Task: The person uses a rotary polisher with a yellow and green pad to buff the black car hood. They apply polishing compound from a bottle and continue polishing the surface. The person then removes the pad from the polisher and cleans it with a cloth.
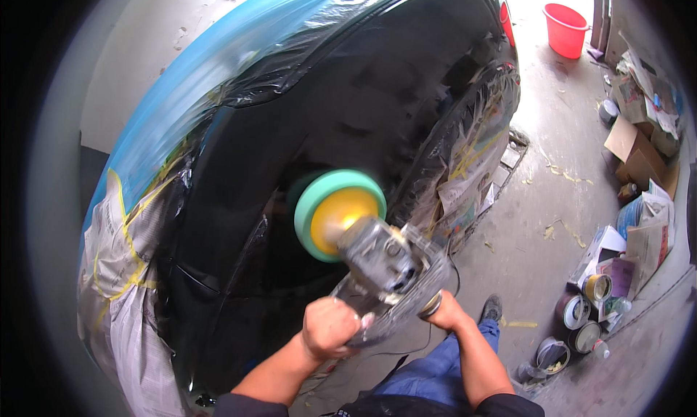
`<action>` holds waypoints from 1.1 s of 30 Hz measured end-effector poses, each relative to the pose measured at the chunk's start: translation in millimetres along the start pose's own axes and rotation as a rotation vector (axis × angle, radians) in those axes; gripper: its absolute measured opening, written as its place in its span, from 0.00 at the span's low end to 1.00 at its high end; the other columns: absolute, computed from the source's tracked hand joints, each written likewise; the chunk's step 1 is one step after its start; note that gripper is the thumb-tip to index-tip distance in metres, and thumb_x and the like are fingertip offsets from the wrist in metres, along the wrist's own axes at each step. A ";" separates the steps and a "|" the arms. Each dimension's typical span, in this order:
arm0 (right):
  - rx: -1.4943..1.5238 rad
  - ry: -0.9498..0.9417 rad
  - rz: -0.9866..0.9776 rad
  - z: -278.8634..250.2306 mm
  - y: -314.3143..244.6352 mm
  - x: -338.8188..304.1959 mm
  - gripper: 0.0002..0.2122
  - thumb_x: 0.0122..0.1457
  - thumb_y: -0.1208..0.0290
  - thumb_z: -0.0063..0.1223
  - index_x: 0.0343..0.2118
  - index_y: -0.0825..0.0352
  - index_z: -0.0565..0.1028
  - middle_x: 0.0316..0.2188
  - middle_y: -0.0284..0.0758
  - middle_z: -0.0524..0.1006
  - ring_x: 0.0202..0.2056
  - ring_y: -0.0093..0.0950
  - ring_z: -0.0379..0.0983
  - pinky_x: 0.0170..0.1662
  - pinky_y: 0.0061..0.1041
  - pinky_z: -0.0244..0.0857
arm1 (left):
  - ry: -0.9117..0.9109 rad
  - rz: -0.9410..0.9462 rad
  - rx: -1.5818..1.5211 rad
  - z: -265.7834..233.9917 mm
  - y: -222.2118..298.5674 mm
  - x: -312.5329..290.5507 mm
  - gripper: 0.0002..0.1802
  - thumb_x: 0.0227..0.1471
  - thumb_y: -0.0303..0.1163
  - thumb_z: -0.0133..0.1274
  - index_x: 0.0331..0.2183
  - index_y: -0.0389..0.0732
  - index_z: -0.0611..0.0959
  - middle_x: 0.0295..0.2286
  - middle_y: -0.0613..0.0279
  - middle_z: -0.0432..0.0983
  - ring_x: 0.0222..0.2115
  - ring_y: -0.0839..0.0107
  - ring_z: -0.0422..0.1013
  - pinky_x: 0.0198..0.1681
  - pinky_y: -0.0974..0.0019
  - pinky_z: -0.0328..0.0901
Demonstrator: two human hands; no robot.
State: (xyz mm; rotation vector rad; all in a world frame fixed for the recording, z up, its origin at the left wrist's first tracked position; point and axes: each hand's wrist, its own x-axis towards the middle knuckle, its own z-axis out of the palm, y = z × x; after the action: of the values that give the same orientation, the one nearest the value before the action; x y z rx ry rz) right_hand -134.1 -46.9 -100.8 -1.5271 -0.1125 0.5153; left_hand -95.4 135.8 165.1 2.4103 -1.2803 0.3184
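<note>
A worn grey power polisher (385, 261) is in both my hands, tilted across the picture's middle. Its round green foam pad (308, 224) with a yellow backing lies against or just over the glossy black car panel (363, 123); I cannot tell whether they touch. The yellow part is blurred. My left hand (332, 328) is closed around the polisher's handle on the near left side. On the other side, my right hand (446, 313) is wrapped around the polisher's rear end, its fingers partly hidden. A dark cord (406, 351) runs below the polisher.
Blue plastic film (196, 79) and taped masking paper (116, 264) cover the car's left side. More paper (468, 166) hangs on its right. A red bucket (565, 32) stands at the far right. Cardboard boxes (639, 152) and several paint cans (575, 312) line the right wall.
</note>
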 end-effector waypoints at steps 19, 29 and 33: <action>-0.231 -0.126 0.064 -81.1 -189.3 -22.5 0.29 0.47 0.67 0.63 0.54 0.66 0.73 0.48 0.46 0.79 0.53 0.41 0.75 0.55 0.34 0.67 | 0.338 -0.105 0.148 -101.2 -2.8 74.1 0.14 0.41 0.21 0.64 0.19 0.41 0.73 0.13 0.62 0.66 0.12 0.63 0.65 0.16 0.64 0.59; -0.505 -0.205 0.162 -104.7 -333.7 -28.2 0.25 0.48 0.66 0.63 0.50 0.70 0.75 0.42 0.47 0.81 0.45 0.36 0.78 0.48 0.31 0.69 | 0.623 -0.242 0.113 -149.8 -6.3 66.1 0.12 0.34 0.20 0.62 0.22 0.40 0.74 0.16 0.58 0.67 0.15 0.56 0.68 0.18 0.61 0.63; -0.583 -0.150 0.129 -116.4 -377.7 -28.8 0.26 0.45 0.63 0.65 0.48 0.71 0.76 0.37 0.47 0.81 0.40 0.37 0.79 0.45 0.33 0.71 | 0.741 -0.190 0.161 -159.2 -19.1 67.7 0.14 0.32 0.20 0.63 0.22 0.39 0.73 0.15 0.59 0.68 0.12 0.59 0.66 0.17 0.66 0.62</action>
State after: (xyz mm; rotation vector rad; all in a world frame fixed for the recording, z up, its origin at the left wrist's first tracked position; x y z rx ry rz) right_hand -20.6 -150.3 264.5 -2.0712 -0.3016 0.7428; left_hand -44.5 165.4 328.8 2.1671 -0.7031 1.1566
